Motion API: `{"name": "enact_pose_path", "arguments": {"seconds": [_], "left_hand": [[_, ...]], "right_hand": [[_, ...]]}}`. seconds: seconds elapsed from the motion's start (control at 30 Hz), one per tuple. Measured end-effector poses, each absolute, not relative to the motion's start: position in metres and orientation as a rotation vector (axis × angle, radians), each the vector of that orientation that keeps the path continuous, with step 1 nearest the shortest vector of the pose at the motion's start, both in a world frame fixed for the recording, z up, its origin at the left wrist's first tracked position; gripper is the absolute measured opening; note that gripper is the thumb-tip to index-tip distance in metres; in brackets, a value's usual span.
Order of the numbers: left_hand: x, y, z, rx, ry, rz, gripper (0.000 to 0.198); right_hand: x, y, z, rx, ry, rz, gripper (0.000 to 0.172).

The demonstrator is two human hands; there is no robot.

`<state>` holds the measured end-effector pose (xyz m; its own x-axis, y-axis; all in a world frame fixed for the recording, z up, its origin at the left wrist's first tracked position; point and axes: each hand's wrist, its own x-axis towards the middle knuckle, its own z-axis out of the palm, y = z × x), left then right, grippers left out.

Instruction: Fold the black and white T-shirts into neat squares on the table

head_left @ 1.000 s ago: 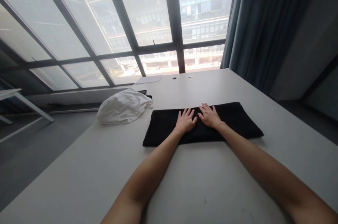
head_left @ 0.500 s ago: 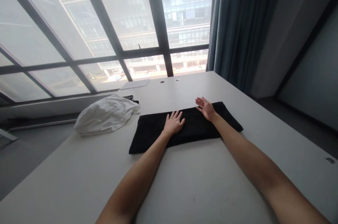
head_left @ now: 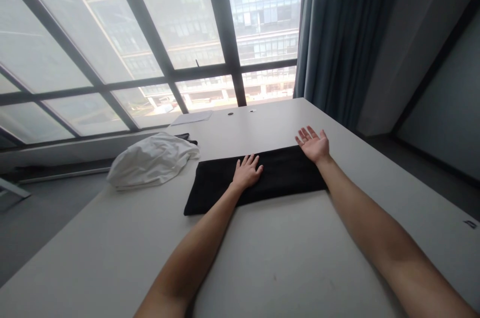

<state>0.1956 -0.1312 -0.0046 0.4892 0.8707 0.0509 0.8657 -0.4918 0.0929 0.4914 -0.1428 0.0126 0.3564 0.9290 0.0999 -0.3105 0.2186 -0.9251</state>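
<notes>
A black cloth point(head_left: 281, 176), folded into a long flat strip, lies across the white table. On its middle rests my left hand point(head_left: 247, 172), palm down with the fingers spread. My right hand point(head_left: 314, 145) is turned palm up at the cloth's right end, its fingers apart and nothing in them. The right wrist and forearm hide part of that end. Whether the right hand touches the cloth I cannot tell.
The white table point(head_left: 277, 253) reaches back to the window. Crumpled white fabric point(head_left: 150, 160) lies at the left edge, with a dark item behind it. Paper point(head_left: 192, 117) sits at the far left corner. A blue-grey curtain point(head_left: 337, 43) hangs beyond the right side.
My right hand has moved to the right along the cloth, from its upper surface to its right end, and has turned palm up. My left hand has stayed on the cloth.
</notes>
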Motion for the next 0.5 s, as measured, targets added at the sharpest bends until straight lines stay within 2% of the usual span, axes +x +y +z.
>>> {"name": "enact_pose_path", "arguments": {"seconds": [0.07, 0.17, 0.23, 0.37, 0.5], "left_hand": [[0.197, -0.134, 0.001, 2.673, 1.556, 0.162, 0.061], [0.201, -0.145, 0.011, 2.722, 1.557, 0.251, 0.057], [0.206, -0.157, 0.012, 2.746, 1.5, 0.278, 0.056], [0.213, -0.179, 0.003, 2.725, 1.394, 0.2, 0.061], [0.214, -0.187, -0.001, 2.762, 1.394, 0.181, 0.059]], "right_hand": [[0.458, -0.143, 0.011, -1.135, -1.057, 0.948, 0.059], [0.409, -0.149, 0.003, -1.515, -1.654, 0.54, 0.052], [0.386, -0.157, -0.002, -1.563, -1.867, 0.37, 0.046], [0.372, -0.17, -0.004, -1.647, -2.002, 0.02, 0.045], [0.376, -0.171, -0.008, -1.798, -1.982, -0.002, 0.048]]}}
